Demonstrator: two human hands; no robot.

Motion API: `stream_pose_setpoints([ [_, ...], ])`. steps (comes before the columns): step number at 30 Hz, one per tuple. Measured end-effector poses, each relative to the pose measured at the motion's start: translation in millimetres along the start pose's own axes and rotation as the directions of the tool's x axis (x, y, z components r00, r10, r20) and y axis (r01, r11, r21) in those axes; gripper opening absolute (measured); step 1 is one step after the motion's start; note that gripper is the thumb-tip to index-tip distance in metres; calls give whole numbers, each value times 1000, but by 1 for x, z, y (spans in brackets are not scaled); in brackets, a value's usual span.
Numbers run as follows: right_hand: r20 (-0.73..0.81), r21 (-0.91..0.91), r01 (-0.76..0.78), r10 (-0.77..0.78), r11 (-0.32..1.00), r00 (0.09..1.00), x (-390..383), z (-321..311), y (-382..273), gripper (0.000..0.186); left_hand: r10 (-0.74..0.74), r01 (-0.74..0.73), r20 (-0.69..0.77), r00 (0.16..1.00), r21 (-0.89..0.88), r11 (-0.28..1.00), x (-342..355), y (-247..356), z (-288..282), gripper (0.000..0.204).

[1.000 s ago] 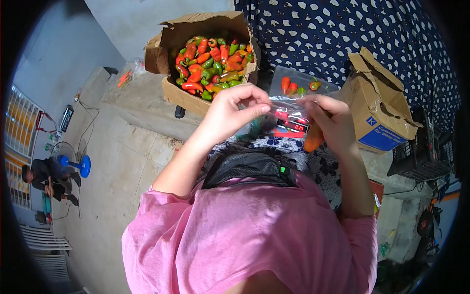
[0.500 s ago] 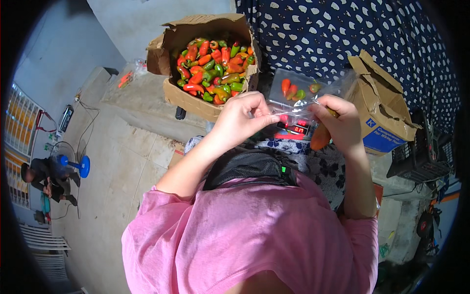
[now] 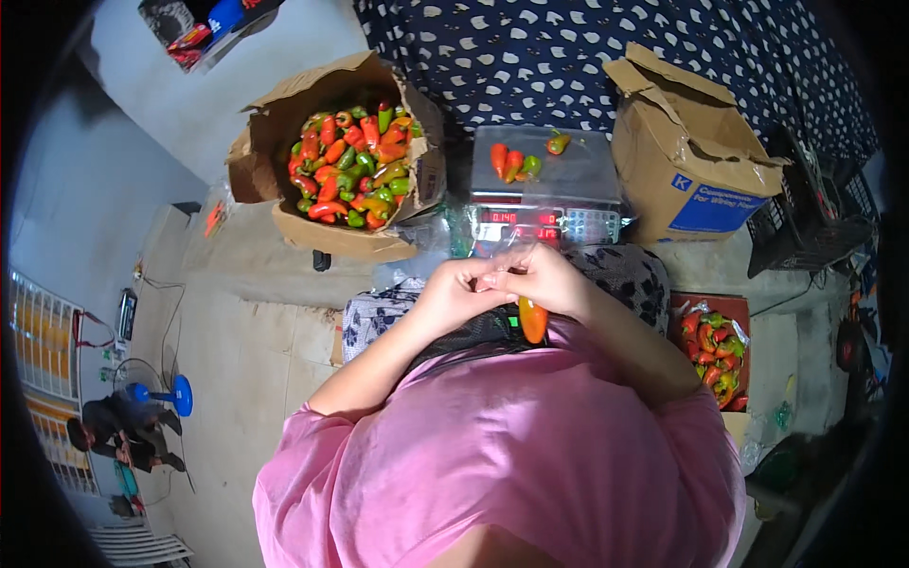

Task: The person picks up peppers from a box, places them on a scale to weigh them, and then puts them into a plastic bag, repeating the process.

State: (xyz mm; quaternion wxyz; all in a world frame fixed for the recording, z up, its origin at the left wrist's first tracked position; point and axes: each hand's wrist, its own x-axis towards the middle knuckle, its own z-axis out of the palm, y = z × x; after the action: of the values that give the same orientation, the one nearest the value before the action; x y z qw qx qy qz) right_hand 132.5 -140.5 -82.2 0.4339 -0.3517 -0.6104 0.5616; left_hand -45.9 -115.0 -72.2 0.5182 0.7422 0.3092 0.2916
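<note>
My left hand (image 3: pixel 459 293) and my right hand (image 3: pixel 544 281) meet over my lap, fingers pinched on a clear plastic bag (image 3: pixel 516 254). An orange pepper (image 3: pixel 533 322) hangs below my right hand; its upper end is hidden by the fingers. Just beyond the hands is a digital scale (image 3: pixel 592 225) with a lit red display. On its tray (image 3: pixel 578 175) lie several peppers (image 3: pixel 513 164), red, green and mottled.
An open carton full of mixed peppers (image 3: pixel 346 166) stands behind left; another cardboard box (image 3: pixel 701 151) is behind right, beside a black crate (image 3: pixel 795 227). More peppers (image 3: pixel 710 350) sit in a red container at right. A seated person (image 3: pixel 123 426) and blue fan (image 3: pixel 182 395) are far left.
My hands have drawn closer together and toward my body with the bag and orange pepper. The view has shifted, showing more of the scale and the red container at right.
</note>
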Motion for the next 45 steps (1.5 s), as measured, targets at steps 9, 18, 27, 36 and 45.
stream_pose_setpoints([
  [9, -214, -351, -90, 14, 932, 977, -14, -70, 27, 24, -89, 31, -7, 996, -909, 415, 5, -32, -56, 20],
  [18, -82, -162, -336, 327, 928, 942, -15, -76, 10, 25, 481, -261, -35, 876, 804, 534, 33, -49, -60, 35],
  [27, 243, 437, -426, 352, 792, 904, 4, -32, -4, 34, -9, -36, 65, 998, 653, 757, 48, -66, -8, 69],
  [36, -348, 821, -201, 746, 535, 568, 39, -26, 107, 36, -172, 95, 95, 981, 535, 840, 59, -80, -4, 74],
  [45, 122, -508, 33, 34, 861, 992, 20, -49, -10, 80, 26, -61, 89, 996, 416, 908, 41, 29, -65, 66],
])
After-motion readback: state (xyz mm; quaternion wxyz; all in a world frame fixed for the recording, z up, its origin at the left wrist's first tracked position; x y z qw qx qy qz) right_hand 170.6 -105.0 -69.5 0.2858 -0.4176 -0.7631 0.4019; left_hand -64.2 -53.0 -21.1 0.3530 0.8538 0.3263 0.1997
